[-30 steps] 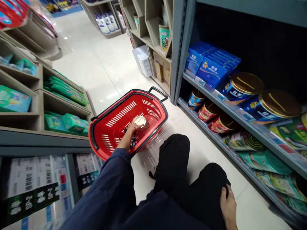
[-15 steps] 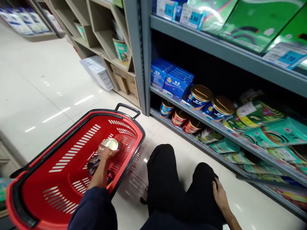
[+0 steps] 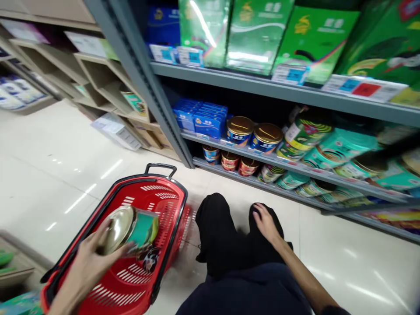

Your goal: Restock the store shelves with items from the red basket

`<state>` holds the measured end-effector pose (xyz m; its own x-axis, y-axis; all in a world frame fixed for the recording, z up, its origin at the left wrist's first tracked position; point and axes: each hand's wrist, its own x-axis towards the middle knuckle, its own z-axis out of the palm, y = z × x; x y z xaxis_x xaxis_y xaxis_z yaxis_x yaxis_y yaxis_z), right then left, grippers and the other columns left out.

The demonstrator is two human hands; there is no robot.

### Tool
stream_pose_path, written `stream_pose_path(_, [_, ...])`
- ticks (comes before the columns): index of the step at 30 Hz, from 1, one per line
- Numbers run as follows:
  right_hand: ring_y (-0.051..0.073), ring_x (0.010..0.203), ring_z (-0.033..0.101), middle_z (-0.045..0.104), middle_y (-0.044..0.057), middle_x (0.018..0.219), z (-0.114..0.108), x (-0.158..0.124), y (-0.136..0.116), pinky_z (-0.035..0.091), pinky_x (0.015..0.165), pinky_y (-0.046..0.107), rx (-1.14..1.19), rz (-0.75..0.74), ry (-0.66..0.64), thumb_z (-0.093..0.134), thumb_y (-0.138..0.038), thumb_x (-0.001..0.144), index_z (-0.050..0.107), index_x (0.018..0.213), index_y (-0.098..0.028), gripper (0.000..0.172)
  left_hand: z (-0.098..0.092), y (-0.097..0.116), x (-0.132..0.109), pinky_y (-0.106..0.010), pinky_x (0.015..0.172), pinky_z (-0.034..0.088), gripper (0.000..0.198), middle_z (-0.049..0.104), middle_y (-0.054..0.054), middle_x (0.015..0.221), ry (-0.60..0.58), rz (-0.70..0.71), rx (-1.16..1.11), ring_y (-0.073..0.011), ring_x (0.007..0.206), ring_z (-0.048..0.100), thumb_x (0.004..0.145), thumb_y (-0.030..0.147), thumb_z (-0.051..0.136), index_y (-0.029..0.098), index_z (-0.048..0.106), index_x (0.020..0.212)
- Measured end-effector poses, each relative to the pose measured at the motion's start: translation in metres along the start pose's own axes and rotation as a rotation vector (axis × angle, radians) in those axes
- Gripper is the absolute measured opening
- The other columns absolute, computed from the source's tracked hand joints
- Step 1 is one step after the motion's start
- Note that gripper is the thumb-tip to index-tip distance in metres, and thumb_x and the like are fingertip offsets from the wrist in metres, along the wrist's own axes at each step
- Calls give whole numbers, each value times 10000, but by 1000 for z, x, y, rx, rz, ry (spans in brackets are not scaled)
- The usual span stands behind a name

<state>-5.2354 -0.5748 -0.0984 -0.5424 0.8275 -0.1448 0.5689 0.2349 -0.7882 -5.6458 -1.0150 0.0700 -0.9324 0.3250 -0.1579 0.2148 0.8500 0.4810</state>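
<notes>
A: From the head view, what is the left hand [image 3: 93, 260] doing?
B: It's clamped on a cylindrical can with a shiny gold lid and turquoise label [image 3: 143, 229], thumb on the near side, fingers round the far edge of the lid.
A: Where's the can?
B: Over the inside of a red plastic basket with slotted walls and a black rim [image 3: 134, 190], tilted, its lid towards the wrist. I can't tell whether it touches the basket.
A: Anything under it?
B: A dark item with white print [image 3: 151, 259], partly hidden and blurred.
A: And the right hand [image 3: 265, 224]?
B: Holding nothing, fingers loosely apart on a knee of the black trousers [image 3: 218, 236].
A: Tips for handling it?
B: I'd keep thumb and fingers opposed across the body, since a smooth lid may slip, and keep the can clear of the rim and that dark item.
</notes>
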Motion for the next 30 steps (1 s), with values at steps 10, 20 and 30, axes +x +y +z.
stream_pose_path(10, [370,1571,495,499,122,1710,-34,-20,-247,441,1279,523,1086,-429,-882,773,-855,802,489,1644,-284,1056,-68,264,-72,-678,1348,289,1190,433,-88,1764,-559,947,-152,-478,1643,346,651,662,971,379,458,1687])
stream_pose_path(20, [371,1386,672,811,94,1296,-125,-39,-175,564,1167,557,1470,-97,-338,663,-907,823,792,1251,-262,785,109,374,-129,-519,1290,446,893,632,-197,1577,-379,607,-1108,-372,1520,562,866,852,694,196,678,1471])
stream_pose_path(30, [286,1425,643,796,45,1314,-204,-44,-123,507,1247,468,1116,-222,82,652,-807,935,764,1271,-300,618,180,426,-228,-589,1260,481,905,682,-154,1534,-849,336,-1449,-406,1513,566,865,864,683,233,650,1514])
